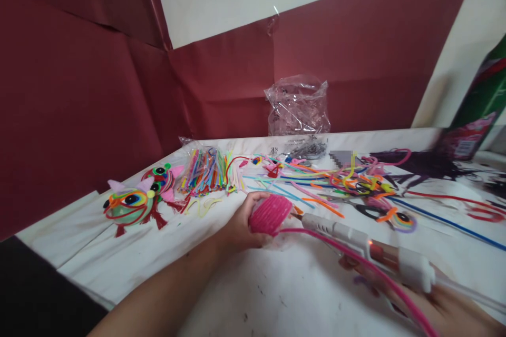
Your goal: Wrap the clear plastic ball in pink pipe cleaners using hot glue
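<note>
My left hand [241, 226] is closed around a rounded piece covered in rows of pink pipe cleaner [271, 214]. From its lower edge a loose pink strand [340, 247] trails past the glue gun to the lower right. A white hot glue gun [356, 239] is gripped in my right hand [438, 300], partly hidden behind the tool. Its nozzle points left, close to the right side of the pink piece; I cannot tell whether they touch. An orange light glows on the gun, and a clear glue stick [470, 295] sticks out of its back.
Two colourful lion-like figures [130, 205] with big eyes and red tassels stand at left. Behind lie a bagged bundle of pipe cleaners [209, 171], a clear plastic bag [298, 110], black-handled scissors [369, 211] and scattered strands [312, 179]. A green package [474, 100] stands far right.
</note>
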### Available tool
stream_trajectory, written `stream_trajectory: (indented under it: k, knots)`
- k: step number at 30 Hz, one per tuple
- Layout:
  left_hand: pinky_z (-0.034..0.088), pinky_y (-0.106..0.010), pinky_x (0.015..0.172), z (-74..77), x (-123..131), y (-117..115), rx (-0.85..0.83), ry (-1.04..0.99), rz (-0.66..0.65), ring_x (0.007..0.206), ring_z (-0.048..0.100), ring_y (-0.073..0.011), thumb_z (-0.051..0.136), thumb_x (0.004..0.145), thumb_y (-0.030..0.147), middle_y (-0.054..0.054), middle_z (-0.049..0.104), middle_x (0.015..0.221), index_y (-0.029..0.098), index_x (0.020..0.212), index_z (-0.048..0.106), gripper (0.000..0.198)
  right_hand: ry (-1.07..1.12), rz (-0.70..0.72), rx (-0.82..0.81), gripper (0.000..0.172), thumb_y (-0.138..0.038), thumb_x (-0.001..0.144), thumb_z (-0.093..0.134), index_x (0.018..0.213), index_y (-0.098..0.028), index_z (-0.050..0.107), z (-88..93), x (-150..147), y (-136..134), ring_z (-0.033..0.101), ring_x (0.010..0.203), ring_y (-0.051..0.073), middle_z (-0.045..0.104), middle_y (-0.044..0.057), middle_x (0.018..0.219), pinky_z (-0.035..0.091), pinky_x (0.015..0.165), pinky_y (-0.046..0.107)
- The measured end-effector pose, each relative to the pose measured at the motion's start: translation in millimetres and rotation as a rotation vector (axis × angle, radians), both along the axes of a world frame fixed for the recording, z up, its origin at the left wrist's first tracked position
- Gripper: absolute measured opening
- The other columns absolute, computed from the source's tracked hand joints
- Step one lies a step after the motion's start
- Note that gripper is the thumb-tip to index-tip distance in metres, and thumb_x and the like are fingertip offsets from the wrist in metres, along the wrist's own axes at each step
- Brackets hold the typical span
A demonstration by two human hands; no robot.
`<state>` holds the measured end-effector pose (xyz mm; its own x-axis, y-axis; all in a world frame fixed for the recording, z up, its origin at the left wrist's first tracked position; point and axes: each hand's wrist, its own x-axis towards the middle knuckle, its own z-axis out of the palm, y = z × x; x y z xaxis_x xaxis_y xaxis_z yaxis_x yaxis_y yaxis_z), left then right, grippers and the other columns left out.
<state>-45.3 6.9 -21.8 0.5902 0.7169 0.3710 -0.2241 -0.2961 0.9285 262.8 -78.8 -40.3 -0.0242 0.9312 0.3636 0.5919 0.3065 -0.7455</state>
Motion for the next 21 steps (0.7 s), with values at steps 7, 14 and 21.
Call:
stream_trajectory:
  k: [7,14,21]
  knots:
    - [0.041,-0.051,0.096,0.2,-0.3,-0.5,0.011,0.018,0.013,0.119,0.054,-0.0356,0.084,0.060,0.035,-0.017,0.054,0.130,0.023,0.125,0.039,0.080,-0.122,0.108,-0.025,0.044,-0.056,0.077,0.052,0.102,-0.028,0.075,2.6,1.0,-0.2,0.070,0.096,0.033,0.076,0.004,0.103,0.059,0.078,0.039]
    - [0.042,-0.050,0.096,1.7,-0.7,-1.0,-0.002,0.030,0.054,0.117,0.055,-0.0356,0.086,0.055,0.038,-0.016,0.055,0.128,0.023,0.124,0.043,0.083,-0.074,0.048,-0.101,0.051,-0.058,0.076,0.053,0.109,-0.026,0.073,3.2,-1.9,-2.0,0.068,0.100,0.033,0.075,0.004,0.107,0.055,0.083,0.031]
    - [0.042,-0.050,0.096,2.4,0.2,-1.6,-0.015,0.033,0.043,0.117,0.055,-0.0357,0.085,0.056,0.039,-0.016,0.056,0.128,0.024,0.124,0.042,0.082,-0.036,0.032,-0.126,0.056,-0.060,0.074,0.055,0.114,-0.024,0.071,-3.8,2.0,0.9,0.063,0.108,0.036,0.071,0.005,0.115,0.052,0.088,0.037]
